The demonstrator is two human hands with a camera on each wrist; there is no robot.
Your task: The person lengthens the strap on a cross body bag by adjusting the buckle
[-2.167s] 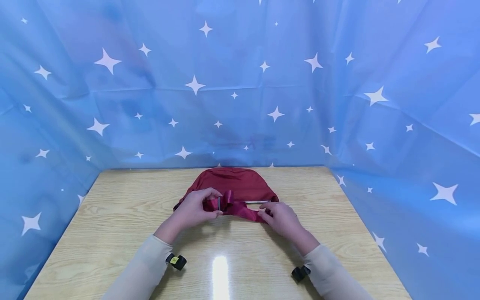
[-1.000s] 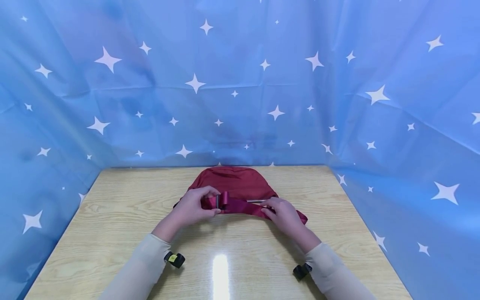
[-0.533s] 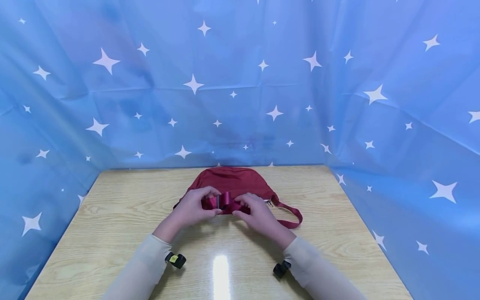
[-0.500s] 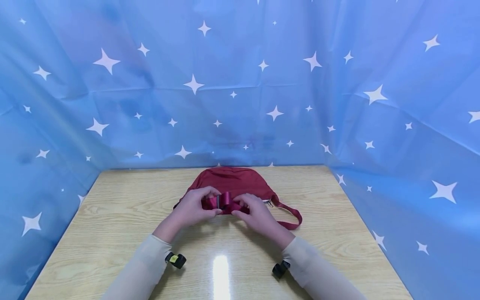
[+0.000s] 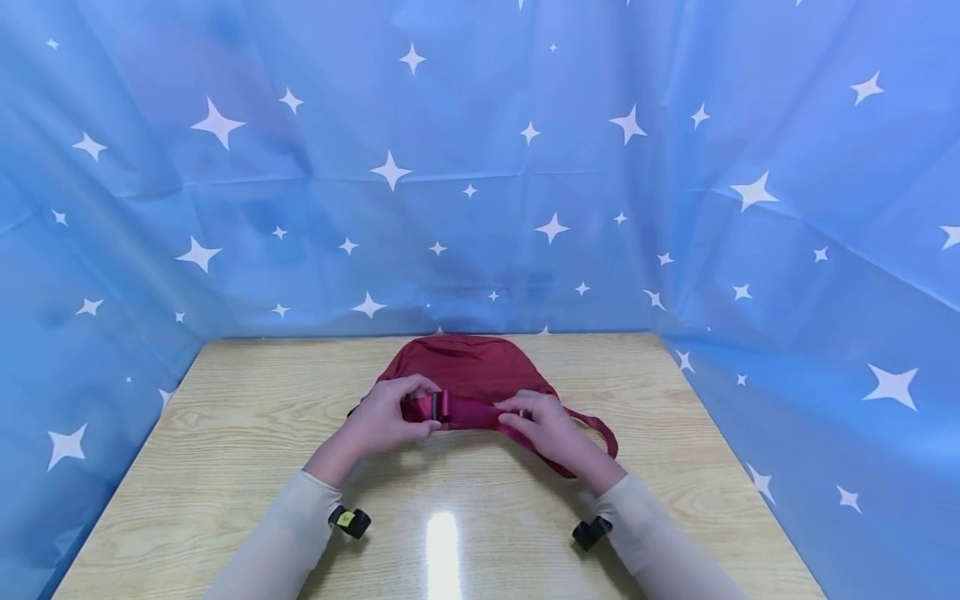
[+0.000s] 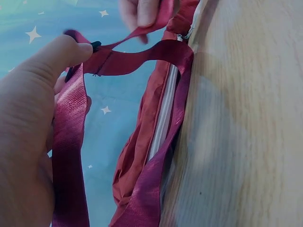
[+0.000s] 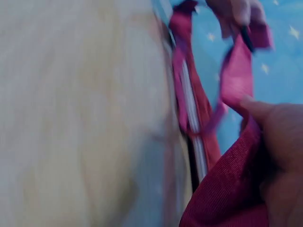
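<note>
A dark red bag [image 5: 468, 367] lies at the back of the table, a whitish zip along its near side in the left wrist view. My left hand [image 5: 386, 412] pinches the strap at a dark buckle [image 5: 437, 407]; thumb and fingers sit at its edges. My right hand [image 5: 551, 425] pinches the shiny strap [image 5: 472, 413] to the right of the buckle, and the strap runs fairly flat between both hands. Strap hangs past my right hand toward the table. In the left wrist view, a strap loop [image 6: 128, 64] hangs beside the bag.
The light wooden table [image 5: 225, 467] reaches back to a blue curtain [image 5: 480, 208] with white stars. A narrower red strap loop [image 5: 606, 433] extends right of the bag. Black wrist cameras sit on both wrists. A bright reflection shows on the near tabletop.
My right hand has moved right from beside the buckle, and the upright strap loop there has shrunk. A length of strap now hangs below my right hand. My left hand has stayed nearly still.
</note>
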